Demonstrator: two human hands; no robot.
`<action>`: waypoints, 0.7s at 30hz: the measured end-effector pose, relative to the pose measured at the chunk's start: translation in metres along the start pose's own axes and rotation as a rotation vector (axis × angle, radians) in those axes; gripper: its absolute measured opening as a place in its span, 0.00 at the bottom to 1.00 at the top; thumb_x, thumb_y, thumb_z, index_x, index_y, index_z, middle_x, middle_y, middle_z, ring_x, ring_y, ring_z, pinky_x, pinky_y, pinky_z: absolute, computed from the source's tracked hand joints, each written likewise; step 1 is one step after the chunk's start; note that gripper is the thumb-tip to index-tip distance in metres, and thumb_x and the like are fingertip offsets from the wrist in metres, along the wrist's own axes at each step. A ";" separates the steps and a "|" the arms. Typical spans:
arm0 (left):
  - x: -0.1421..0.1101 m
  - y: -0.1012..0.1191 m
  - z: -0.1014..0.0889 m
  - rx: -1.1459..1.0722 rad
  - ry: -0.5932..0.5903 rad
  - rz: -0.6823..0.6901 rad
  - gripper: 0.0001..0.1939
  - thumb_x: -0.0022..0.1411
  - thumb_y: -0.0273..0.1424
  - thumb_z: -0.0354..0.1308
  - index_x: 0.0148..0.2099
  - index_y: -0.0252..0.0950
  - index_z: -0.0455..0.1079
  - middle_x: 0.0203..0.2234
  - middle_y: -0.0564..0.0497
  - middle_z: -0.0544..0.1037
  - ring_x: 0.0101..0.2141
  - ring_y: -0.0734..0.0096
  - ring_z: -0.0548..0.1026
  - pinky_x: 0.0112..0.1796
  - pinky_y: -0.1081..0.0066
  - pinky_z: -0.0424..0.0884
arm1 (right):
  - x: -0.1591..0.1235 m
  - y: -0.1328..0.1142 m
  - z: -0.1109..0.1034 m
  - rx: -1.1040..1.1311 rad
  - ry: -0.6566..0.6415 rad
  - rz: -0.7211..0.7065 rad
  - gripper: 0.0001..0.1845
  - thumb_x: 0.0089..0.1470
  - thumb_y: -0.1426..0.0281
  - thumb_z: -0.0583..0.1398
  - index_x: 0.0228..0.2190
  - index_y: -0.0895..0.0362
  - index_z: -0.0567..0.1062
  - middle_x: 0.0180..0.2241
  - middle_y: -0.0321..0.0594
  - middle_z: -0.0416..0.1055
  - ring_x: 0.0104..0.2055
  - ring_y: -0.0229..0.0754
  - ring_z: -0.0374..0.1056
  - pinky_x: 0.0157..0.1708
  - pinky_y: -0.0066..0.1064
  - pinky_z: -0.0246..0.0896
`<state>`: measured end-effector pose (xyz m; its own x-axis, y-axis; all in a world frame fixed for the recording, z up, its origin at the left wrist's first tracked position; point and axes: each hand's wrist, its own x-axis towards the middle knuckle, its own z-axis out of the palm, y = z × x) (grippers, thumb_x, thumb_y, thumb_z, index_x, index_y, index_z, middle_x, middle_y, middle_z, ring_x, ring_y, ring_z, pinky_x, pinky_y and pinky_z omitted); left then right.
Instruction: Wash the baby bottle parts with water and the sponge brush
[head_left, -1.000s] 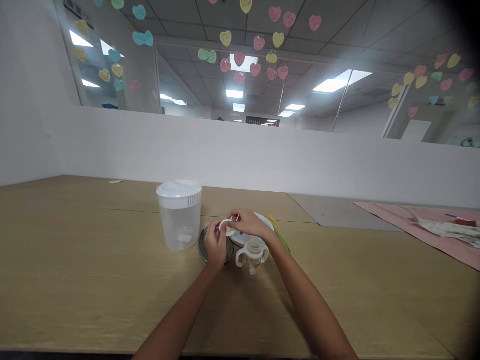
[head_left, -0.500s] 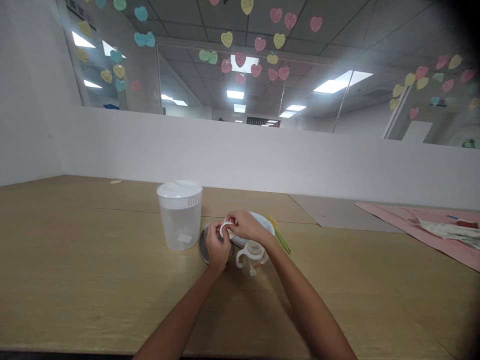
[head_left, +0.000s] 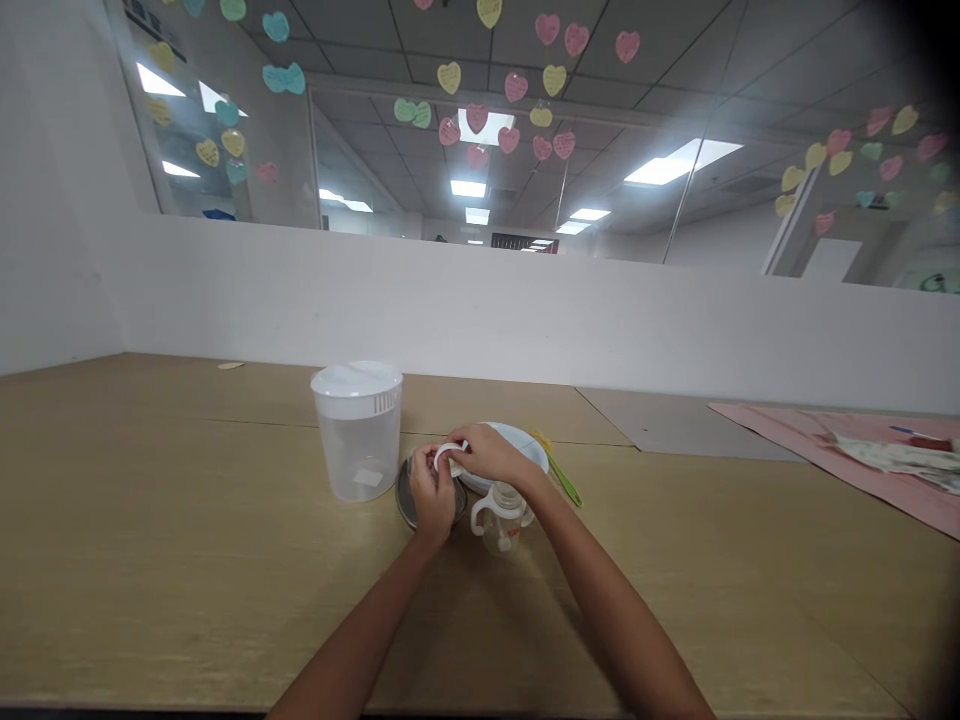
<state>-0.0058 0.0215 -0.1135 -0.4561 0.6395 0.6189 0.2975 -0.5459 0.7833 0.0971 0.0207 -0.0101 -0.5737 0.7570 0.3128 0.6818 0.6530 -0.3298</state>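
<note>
Between both hands is a white bottle collar ring (head_left: 448,449), raised over a round dark metal dish (head_left: 406,500). My left hand (head_left: 433,498) grips the ring from the left with its fingers closed. From the right, my right hand (head_left: 484,453) pinches the same ring; its fingertips are partly hidden. A clear baby bottle (head_left: 501,528) with white handles stands upright and uncapped below my right wrist. Behind the hands lies a white plate (head_left: 529,447), partly covered by the right hand. Beside the plate rests a brush (head_left: 564,477) with a green handle and yellow head.
A translucent lidded bucket (head_left: 358,440) stands left of the dish. At the right of the wooden table (head_left: 187,560) lies a pink cloth (head_left: 780,440) with items on it, near a grey sheet (head_left: 667,425). A white wall (head_left: 450,310) with windows above bounds the back.
The ring has tilted a little and shifted slightly left with both hands. Both hands keep their hold on it. The bottle, plate, brush and bucket stay put.
</note>
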 end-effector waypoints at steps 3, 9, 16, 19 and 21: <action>-0.004 0.003 0.001 -0.042 -0.016 -0.007 0.11 0.59 0.38 0.46 0.38 0.37 0.62 0.31 0.49 0.70 0.34 0.69 0.69 0.37 0.70 0.64 | -0.002 0.002 -0.003 0.064 -0.045 -0.009 0.10 0.49 0.72 0.53 0.30 0.59 0.74 0.27 0.37 0.70 0.27 0.34 0.60 0.29 0.24 0.50; -0.005 0.010 -0.001 0.000 0.011 0.017 0.09 0.58 0.38 0.47 0.36 0.37 0.61 0.30 0.50 0.69 0.32 0.69 0.68 0.35 0.71 0.64 | 0.000 -0.003 0.001 0.003 0.035 0.006 0.12 0.45 0.76 0.53 0.29 0.59 0.76 0.29 0.39 0.71 0.30 0.36 0.62 0.30 0.24 0.51; -0.001 0.006 -0.001 -0.015 0.039 -0.073 0.09 0.57 0.37 0.48 0.35 0.37 0.60 0.29 0.51 0.68 0.31 0.69 0.68 0.34 0.70 0.64 | 0.005 -0.006 0.010 -0.015 0.103 0.016 0.09 0.46 0.74 0.55 0.27 0.58 0.76 0.29 0.40 0.72 0.30 0.36 0.63 0.31 0.24 0.52; 0.001 0.006 -0.001 -0.083 0.084 -0.166 0.12 0.57 0.40 0.47 0.37 0.37 0.60 0.28 0.51 0.69 0.31 0.69 0.68 0.33 0.70 0.65 | 0.008 -0.003 0.014 0.065 0.150 0.021 0.10 0.47 0.70 0.56 0.30 0.59 0.76 0.31 0.40 0.72 0.30 0.35 0.63 0.31 0.24 0.53; 0.002 0.006 0.000 -0.139 0.102 -0.165 0.13 0.57 0.41 0.47 0.40 0.37 0.61 0.32 0.51 0.69 0.34 0.69 0.69 0.36 0.71 0.65 | 0.010 -0.002 0.017 0.104 0.168 0.027 0.10 0.47 0.70 0.56 0.31 0.59 0.76 0.31 0.40 0.72 0.30 0.35 0.63 0.31 0.24 0.53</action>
<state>-0.0053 0.0196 -0.1072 -0.5736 0.6717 0.4688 0.0970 -0.5126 0.8532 0.0826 0.0274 -0.0216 -0.4664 0.7652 0.4438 0.6404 0.6382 -0.4273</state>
